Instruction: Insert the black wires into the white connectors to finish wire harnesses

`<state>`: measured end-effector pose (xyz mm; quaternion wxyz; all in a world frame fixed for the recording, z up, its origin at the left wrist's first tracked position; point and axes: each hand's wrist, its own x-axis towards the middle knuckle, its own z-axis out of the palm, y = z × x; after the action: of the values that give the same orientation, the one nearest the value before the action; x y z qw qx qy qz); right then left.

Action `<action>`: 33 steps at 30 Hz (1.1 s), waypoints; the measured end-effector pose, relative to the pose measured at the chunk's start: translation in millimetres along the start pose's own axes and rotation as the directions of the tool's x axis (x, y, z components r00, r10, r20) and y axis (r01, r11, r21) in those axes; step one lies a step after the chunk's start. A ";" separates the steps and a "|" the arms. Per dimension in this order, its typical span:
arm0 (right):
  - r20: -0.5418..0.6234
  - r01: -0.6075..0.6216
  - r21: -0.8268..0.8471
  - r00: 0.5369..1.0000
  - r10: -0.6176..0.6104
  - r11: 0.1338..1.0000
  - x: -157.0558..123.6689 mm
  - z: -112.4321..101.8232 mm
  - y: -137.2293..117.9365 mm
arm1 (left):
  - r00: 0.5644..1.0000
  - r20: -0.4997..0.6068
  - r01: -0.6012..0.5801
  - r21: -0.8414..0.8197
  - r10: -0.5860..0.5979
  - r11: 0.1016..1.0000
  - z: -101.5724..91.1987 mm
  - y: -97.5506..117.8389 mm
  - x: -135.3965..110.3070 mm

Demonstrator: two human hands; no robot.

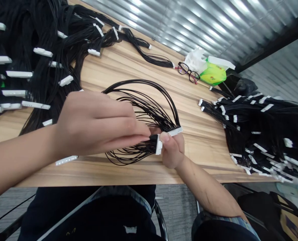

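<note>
A looped bundle of thin black wires, a wire harness (151, 112), is between my two hands above the wooden table. White plastic connectors are on its ends: a shorter connector (159, 145) faces me, and a longer connector (175, 131) lies just behind it. My right hand (173, 150) is closed around these connector ends, its thumb pressed by the shorter one. My left hand (103, 124) reaches across from the left, fingers pinched together at the black wires just beside the shorter connector. Its fingertips are partly hidden, and the wire loops spread behind and below it.
Heaps of black harnesses with white connectors lie at the left (18, 74) and at the right (261, 147). Eyeglasses (188, 71) and a green tissue pack (213, 73) rest at the back. One loose connector (66, 160) sits near the front edge.
</note>
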<state>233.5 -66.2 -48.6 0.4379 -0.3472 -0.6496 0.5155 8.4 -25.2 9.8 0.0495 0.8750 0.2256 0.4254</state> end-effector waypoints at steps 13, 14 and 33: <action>-0.321 0.068 -0.069 0.943 -0.086 0.995 -5.9 10.0 -1.8 | 0.962 0.005 -0.261 0.292 0.271 0.920 1.8 1.6 -6.4; -0.323 0.065 -0.062 0.943 -0.081 0.996 -5.8 10.7 -3.9 | 0.963 -0.011 -0.253 0.290 0.268 0.923 3.2 1.8 -8.9; -0.294 0.059 -0.209 0.948 -0.121 0.976 -2.4 10.8 -14.3 | 0.995 0.041 -0.101 0.235 0.094 0.967 7.3 6.5 -7.9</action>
<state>224.4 -75.5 -36.1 0.5193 -0.4341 -0.6375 0.3681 12.0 -33.7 1.4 -0.0728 0.8908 0.2309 0.3846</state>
